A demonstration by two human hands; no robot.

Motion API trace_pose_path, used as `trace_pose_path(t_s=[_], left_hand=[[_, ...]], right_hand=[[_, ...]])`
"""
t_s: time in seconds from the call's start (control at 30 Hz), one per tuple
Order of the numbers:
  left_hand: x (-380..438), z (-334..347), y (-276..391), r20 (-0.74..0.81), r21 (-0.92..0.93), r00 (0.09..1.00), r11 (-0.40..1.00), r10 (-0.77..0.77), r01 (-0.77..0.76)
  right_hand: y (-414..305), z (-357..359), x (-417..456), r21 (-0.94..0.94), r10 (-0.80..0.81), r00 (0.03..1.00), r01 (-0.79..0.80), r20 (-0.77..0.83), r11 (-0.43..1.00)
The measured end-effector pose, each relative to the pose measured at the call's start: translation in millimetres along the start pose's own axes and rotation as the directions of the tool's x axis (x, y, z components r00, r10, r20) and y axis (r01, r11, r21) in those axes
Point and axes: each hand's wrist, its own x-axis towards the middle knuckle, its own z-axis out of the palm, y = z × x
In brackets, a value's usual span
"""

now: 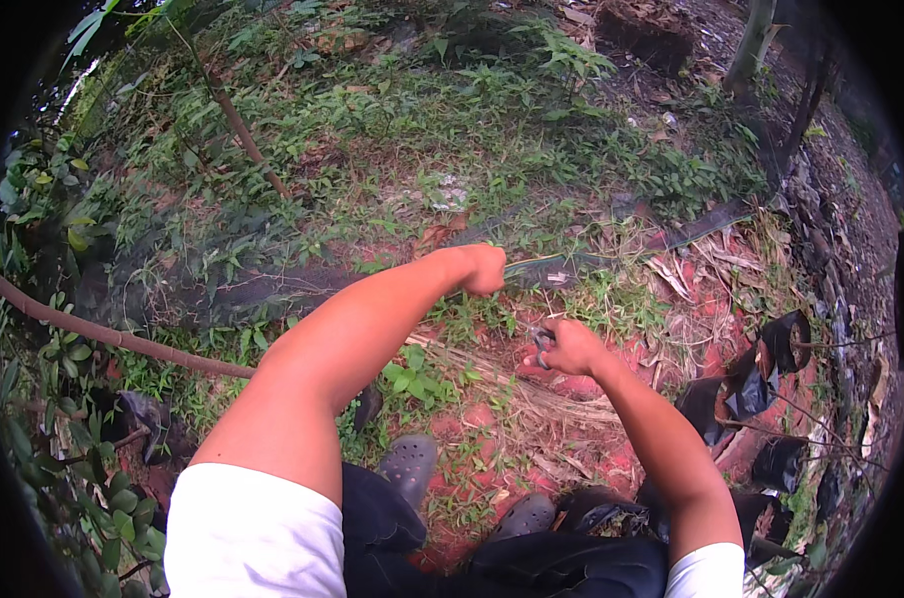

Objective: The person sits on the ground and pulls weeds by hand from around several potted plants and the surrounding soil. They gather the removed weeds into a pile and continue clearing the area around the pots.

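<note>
My left hand (pixel 485 269) is closed at the edge of a dark mesh net (pixel 302 288), with low weeds around it; what lies inside its fingers is hidden. A green-edged strip of the net (pixel 545 263) runs right from that fist. Lower and to the right, my right hand (pixel 564 347) holds a pair of scissors (pixel 539 336), its fingers around the handles and the blades pointing up-left towards the left hand. Long dry grass stalks (pixel 541 392) lie on the reddish ground below the scissors.
Black plastic plant bags (pixel 754 381) stand at the right. A bare branch (pixel 123 336) crosses the left side, and a thin stem (pixel 246 138) rises beyond the net. My clog-shod feet (pixel 409 467) are on the ground below. A tree trunk (pixel 752 48) stands at the upper right.
</note>
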Motion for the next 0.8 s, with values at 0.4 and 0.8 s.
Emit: trace_pose_path(t_s=[0.4,0.8], left_hand=[[-56,7,-27,-0.246,-0.398,0.965,0.917,-0.088,-0.018],[-17,-10,13,-0.384,-0.364,0.911,0.931,-0.148,-0.003]], right_hand=[[-107,19,46,0.113,-0.128,0.98,0.112,0.153,0.987],[-9,18,2,-0.066,0.14,0.989,-0.136,0.055,0.988]])
